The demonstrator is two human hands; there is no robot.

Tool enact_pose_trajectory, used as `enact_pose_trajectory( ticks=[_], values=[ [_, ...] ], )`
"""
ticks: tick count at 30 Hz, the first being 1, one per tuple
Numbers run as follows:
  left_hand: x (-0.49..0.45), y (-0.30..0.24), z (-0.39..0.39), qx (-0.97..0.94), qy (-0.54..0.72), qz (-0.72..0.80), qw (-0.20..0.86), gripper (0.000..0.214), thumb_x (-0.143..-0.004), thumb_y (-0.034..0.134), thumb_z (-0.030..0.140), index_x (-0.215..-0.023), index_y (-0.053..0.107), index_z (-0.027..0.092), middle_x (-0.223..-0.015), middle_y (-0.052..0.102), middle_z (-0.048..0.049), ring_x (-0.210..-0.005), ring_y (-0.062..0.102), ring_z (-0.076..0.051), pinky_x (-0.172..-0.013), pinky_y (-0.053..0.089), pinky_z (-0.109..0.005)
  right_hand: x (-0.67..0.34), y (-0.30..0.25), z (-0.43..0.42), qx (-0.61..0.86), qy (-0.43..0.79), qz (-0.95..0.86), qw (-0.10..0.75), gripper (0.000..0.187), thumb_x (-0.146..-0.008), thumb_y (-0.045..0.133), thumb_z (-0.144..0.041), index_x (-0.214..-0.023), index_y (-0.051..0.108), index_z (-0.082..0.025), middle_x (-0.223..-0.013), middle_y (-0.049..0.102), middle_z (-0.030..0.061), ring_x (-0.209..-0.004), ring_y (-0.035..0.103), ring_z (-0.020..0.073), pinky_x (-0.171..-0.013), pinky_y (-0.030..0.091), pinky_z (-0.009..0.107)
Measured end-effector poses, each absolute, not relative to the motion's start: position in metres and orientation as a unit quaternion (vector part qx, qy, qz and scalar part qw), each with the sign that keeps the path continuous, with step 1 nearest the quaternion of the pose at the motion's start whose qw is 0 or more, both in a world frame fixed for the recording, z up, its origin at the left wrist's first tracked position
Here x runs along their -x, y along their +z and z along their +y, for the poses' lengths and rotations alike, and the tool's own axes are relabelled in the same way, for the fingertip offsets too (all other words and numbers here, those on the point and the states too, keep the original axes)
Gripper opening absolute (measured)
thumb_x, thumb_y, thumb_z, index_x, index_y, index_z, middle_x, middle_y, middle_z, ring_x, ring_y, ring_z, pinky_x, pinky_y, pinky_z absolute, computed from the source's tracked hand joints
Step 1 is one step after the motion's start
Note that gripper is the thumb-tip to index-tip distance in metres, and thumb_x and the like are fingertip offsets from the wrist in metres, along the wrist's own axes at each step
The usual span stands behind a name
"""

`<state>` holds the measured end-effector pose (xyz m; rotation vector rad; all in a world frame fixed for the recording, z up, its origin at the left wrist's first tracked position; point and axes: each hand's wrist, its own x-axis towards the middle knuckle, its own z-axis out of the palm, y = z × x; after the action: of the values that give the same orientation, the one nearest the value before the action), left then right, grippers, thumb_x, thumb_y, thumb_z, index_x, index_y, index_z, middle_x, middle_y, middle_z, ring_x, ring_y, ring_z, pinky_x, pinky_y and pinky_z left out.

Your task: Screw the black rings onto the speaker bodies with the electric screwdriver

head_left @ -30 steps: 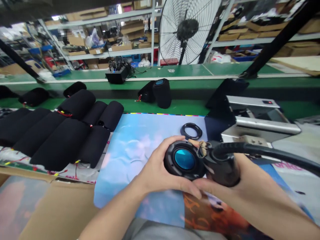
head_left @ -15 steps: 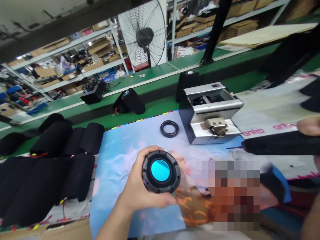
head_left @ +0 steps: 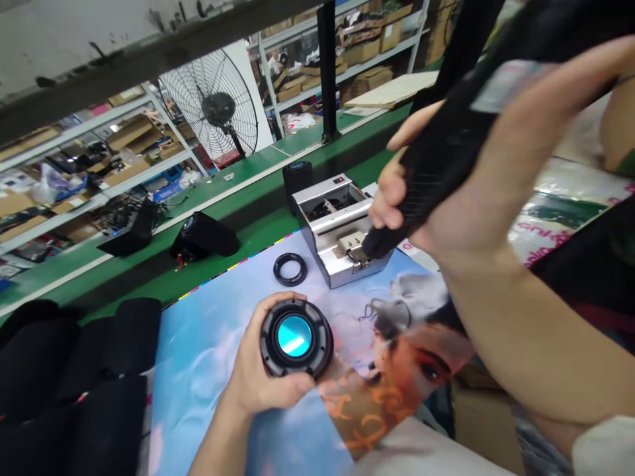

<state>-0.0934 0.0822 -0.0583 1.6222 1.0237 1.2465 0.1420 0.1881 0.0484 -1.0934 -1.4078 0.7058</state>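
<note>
My left hand (head_left: pixel 258 363) is closed around a black cylindrical speaker (head_left: pixel 270 345), its round end with a shiny blue disc turned up toward me. Small holes sit around its black rim. In my right hand (head_left: pixel 476 192) is a black electric screwdriver (head_left: pixel 441 158), gripped at a slant with its nose pointing down and left. That nose is at the front of a silver screw feeder (head_left: pixel 325 228), by the small metal block; whether they touch I cannot tell, and the bit is hidden. A loose black ring (head_left: pixel 290 269) lies flat, left of the feeder.
A printed poster sheet (head_left: pixel 198 370) covers the work surface. Several black covered cylinders (head_left: pixel 114 370) stand at the left. Behind, on the green bench, are another black speaker (head_left: pixel 206 236) and a black device with wires (head_left: pixel 131 228). A large fan (head_left: pixel 218 109) stands farther back.
My right hand has brought the electric screwdriver in from the right edge to the front of the screw feeder. The view has shifted; my left hand keeps hold of the speaker.
</note>
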Motion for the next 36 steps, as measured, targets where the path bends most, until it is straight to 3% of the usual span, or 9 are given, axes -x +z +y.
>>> enact_pose_trajectory(
  ticks=[3,6,8,11,16,20,26,31,36],
  values=[
    [0.098,-0.06,0.086,-0.66,0.492,0.389,0.413,0.085,-0.064,0.095,0.063,-0.134,0.065,0.023,-0.126,0.076,-0.0109,-0.109,0.077,-0.032,-0.094,0.061,-0.038,-0.135,0.033,0.208,0.306,0.366,-0.573,0.666,0.048,-0.097,0.047,-0.066,-0.08,0.05,-0.021,-0.062,0.05,-0.0037,-0.047,0.055,0.011,-0.046,0.046,0.021],
    [0.099,-0.065,0.087,-0.67,0.494,0.38,0.403,0.089,-0.065,0.093,0.067,-0.136,0.064,0.023,-0.129,0.075,-0.0126,-0.112,0.076,-0.034,-0.097,0.061,-0.04,-0.129,0.018,0.222,0.215,0.44,-0.538,0.686,0.062,-0.081,0.077,-0.077,-0.074,0.059,-0.018,-0.051,0.053,-0.0024,-0.037,0.05,0.0135,-0.034,0.037,0.023],
    [0.099,-0.067,0.087,-0.672,0.496,0.368,0.408,0.091,-0.066,0.093,0.067,-0.14,0.061,0.026,-0.131,0.073,-0.0111,-0.113,0.076,-0.032,-0.097,0.061,-0.039,-0.127,0.012,0.227,0.204,0.458,-0.531,0.684,0.068,-0.071,0.083,-0.082,-0.072,0.061,-0.018,-0.05,0.054,-0.0015,-0.035,0.049,0.0149,-0.03,0.035,0.025],
    [0.099,-0.066,0.084,-0.675,0.498,0.362,0.408,0.089,-0.069,0.093,0.062,-0.143,0.056,0.031,-0.133,0.071,-0.0084,-0.115,0.075,-0.029,-0.098,0.061,-0.037,-0.126,0.007,0.229,0.214,0.47,-0.528,0.674,0.067,-0.071,0.084,-0.082,-0.071,0.061,-0.018,-0.05,0.054,-0.0011,-0.035,0.049,0.0147,-0.029,0.035,0.025],
    [0.099,-0.051,0.078,-0.687,0.442,0.427,0.387,0.078,-0.075,0.09,0.057,-0.14,0.058,0.029,-0.137,0.071,-0.009,-0.12,0.073,-0.031,-0.101,0.059,-0.039,-0.131,0.004,0.223,0.234,0.508,-0.525,0.641,0.067,-0.071,0.086,-0.079,-0.069,0.062,-0.017,-0.05,0.055,0.0008,-0.033,0.049,0.0153,-0.028,0.037,0.026],
    [0.098,-0.045,0.075,-0.703,0.419,0.456,0.35,0.077,-0.077,0.089,0.05,-0.142,0.053,0.032,-0.131,0.074,-0.0048,-0.115,0.075,-0.028,-0.099,0.059,-0.036,-0.138,0.013,0.213,0.232,0.482,-0.5,0.681,0.07,-0.064,0.087,-0.084,-0.067,0.062,-0.019,-0.049,0.054,-0.0001,-0.034,0.048,0.0166,-0.03,0.038,0.029],
    [0.097,-0.043,0.073,-0.708,0.411,0.468,0.332,0.078,-0.077,0.085,0.04,-0.146,0.049,0.035,-0.127,0.074,-0.0013,-0.112,0.075,-0.026,-0.097,0.059,-0.035,-0.131,0.015,0.219,0.209,0.435,-0.5,0.719,0.068,-0.066,0.086,-0.083,-0.07,0.064,-0.019,-0.05,0.053,-0.0014,-0.035,0.049,0.017,-0.03,0.036,0.029],
    [0.098,-0.036,0.071,-0.691,0.374,0.503,0.36,0.075,-0.075,0.085,0.036,-0.142,0.051,0.032,-0.133,0.072,-0.0041,-0.119,0.072,-0.03,-0.099,0.058,-0.039,-0.126,0.008,0.223,0.208,0.448,-0.531,0.688,0.065,-0.075,0.084,-0.077,-0.07,0.062,-0.017,-0.05,0.054,-0.0002,-0.035,0.05,0.016,-0.03,0.035,0.026],
    [0.093,-0.034,0.07,-0.636,0.376,0.539,0.403,0.093,-0.06,0.098,0.049,-0.139,0.054,0.026,-0.133,0.071,-0.0094,-0.124,0.069,-0.037,-0.106,0.054,-0.049,-0.123,0.012,0.221,0.216,0.45,-0.533,0.683,0.069,-0.068,0.087,-0.08,-0.068,0.063,-0.016,-0.049,0.054,0.0003,-0.034,0.049,0.0156,-0.028,0.036,0.025]
  ],
)
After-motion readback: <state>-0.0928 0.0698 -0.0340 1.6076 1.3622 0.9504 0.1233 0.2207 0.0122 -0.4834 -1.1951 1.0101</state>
